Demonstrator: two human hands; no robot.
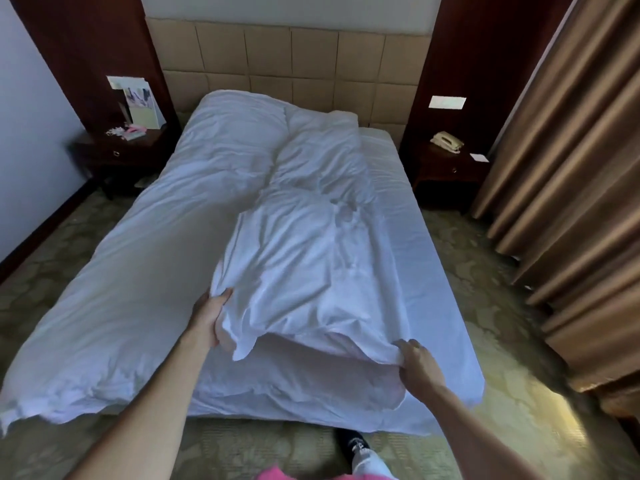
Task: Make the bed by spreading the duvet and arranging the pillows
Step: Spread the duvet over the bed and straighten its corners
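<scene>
My left hand (212, 315) and right hand (417, 365) each pinch the folded duvet (304, 258) at its foot-end edge (it lies doubled along the bed's (433, 271) middle), so I'd lift evenly and draw the fold rightward over the bare sheet.

Telephone (447, 141) on right nightstand (446, 171); brown curtain (568, 188).

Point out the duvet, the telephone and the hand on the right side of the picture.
duvet (304, 258): head view, on its crumpled, folded-over middle.
telephone (446, 142): head view, on the handset, atop the nightstand.
right hand (417, 367): head view, on the back of the hand gripping the duvet's edge.
</scene>
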